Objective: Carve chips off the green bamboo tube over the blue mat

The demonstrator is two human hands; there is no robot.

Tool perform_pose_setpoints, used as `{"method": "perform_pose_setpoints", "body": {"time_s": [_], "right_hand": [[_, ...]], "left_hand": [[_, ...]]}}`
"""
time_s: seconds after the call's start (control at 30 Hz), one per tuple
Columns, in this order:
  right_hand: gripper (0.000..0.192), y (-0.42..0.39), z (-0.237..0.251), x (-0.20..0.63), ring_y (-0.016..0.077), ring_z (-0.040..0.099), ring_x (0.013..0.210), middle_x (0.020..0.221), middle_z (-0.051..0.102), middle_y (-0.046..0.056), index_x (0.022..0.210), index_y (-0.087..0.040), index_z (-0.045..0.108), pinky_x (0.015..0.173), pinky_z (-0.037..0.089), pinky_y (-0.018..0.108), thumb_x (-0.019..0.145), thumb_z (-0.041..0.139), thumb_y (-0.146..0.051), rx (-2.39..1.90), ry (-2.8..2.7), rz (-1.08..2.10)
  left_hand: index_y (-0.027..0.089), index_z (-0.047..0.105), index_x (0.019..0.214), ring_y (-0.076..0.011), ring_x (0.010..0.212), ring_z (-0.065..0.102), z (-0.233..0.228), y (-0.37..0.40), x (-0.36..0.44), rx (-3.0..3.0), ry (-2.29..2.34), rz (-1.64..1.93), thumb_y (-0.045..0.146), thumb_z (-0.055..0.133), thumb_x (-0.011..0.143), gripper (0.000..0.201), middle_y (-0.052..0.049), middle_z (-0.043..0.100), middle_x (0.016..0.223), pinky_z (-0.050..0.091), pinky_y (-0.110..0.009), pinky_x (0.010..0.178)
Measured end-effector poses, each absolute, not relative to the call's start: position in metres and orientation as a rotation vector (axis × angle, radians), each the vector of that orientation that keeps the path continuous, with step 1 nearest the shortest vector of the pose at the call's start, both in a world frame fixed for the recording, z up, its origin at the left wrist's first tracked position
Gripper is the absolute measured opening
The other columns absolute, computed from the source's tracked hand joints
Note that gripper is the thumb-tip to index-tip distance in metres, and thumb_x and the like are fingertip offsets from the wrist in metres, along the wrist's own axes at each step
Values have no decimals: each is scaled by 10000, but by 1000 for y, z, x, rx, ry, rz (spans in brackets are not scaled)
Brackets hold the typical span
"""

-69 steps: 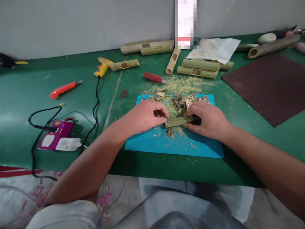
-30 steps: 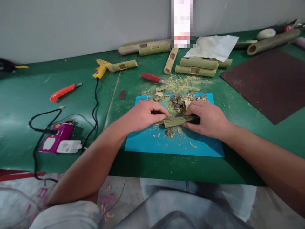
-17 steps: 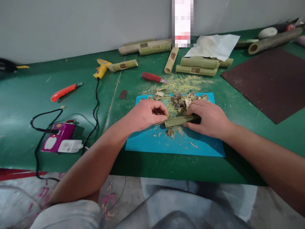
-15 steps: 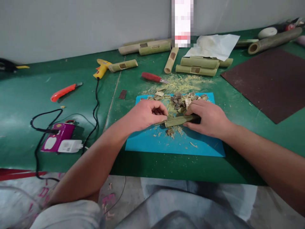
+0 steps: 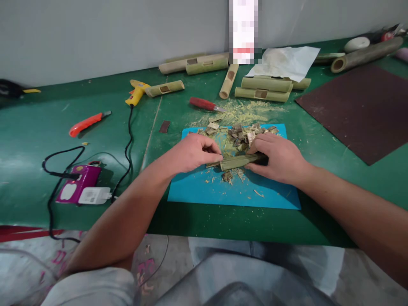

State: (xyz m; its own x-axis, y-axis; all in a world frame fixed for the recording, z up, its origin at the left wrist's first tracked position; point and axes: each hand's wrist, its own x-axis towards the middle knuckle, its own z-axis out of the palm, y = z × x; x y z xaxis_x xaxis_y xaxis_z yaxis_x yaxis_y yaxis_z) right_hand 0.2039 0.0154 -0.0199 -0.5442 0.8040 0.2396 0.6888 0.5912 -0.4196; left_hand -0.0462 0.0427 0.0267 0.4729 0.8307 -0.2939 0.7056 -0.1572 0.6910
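Observation:
My right hand (image 5: pixel 276 157) grips a short green bamboo piece (image 5: pixel 237 161) between thumb and fingers, covering its right end. Close to the bamboo's left end, my left hand (image 5: pixel 197 151) is closed in a pinch. A small brown strip (image 5: pixel 213 164) shows at its thumb and fingertips, partly hidden. Both hands are low over a blue sheet (image 5: pixel 204 191). Brown and green bamboo chips (image 5: pixel 237 135) and fine shavings lie heaped behind the bamboo piece, with a few scraps in front of it.
A red-handled knife (image 5: pixel 204 103) lies beyond the sheet. Cut bamboo tubes (image 5: pixel 207 65) line the back of the green table. Leftward are a yellow glue gun (image 5: pixel 137 91), an orange cutter (image 5: pixel 89 124) and a purple power box (image 5: pixel 76 182) with black cables. A dark brown sheet (image 5: pixel 360 112) lies rightward.
My left hand has shifted slightly left and down, showing more of the brown strip beneath its fingertips. The right hand and bamboo piece look almost unchanged.

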Motion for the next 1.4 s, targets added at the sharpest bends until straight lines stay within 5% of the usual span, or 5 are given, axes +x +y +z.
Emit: {"method": "perform_pose_setpoints", "body": {"time_s": [0.3,0.97,1.4], "right_hand": [[181,16,-20,204,225,539,838,863,624,58,818,-222,565,708,380,340,794,660,-375,-1200,-2433,388],[200,17,-19,205,222,533,830,868,623,58,825,-218,562,693,374,333,790,676,-379,-1190,-2439,400],[201,17,-22,205,220,526,818,851,615,55,812,-216,552,687,356,337,798,666,-381,-1146,-2447,385]], "left_hand": [[169,672,634,-122,604,573,24,36,-45,1931,1268,361,305,684,750,179,6,654,627,412,-247,575],[189,707,749,-139,715,612,27,37,-50,2197,1092,302,293,638,823,145,-5,698,744,434,-259,685],[160,652,670,-104,581,534,24,37,-38,2007,1256,270,254,677,749,125,21,613,618,384,-227,553]]}}
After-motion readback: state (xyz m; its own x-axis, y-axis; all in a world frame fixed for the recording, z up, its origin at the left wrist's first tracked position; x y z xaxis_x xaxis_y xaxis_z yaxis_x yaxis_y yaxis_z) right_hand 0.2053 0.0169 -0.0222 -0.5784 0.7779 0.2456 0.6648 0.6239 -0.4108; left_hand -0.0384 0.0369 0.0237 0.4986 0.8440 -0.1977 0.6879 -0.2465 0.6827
